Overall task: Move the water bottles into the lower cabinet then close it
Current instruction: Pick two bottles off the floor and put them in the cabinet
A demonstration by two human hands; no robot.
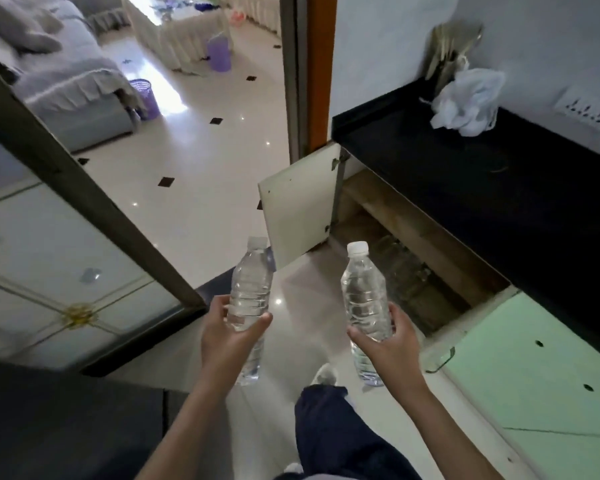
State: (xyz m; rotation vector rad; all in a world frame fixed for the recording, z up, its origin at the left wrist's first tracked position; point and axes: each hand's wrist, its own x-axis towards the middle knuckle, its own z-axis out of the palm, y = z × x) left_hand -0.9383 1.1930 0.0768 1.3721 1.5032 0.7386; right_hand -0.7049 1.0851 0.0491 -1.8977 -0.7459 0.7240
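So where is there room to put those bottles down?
The black counter is bare in front of the white bag. The cabinet opening, between the open door and the green door, is dim and looks partly filled.

One head-worn view, wide-angle, pitched forward and down. Left hand (227,336) and right hand (392,341) close under lens. Floor (194,161) directly below; lower cabinet (413,282) and bench (465,168) at right.
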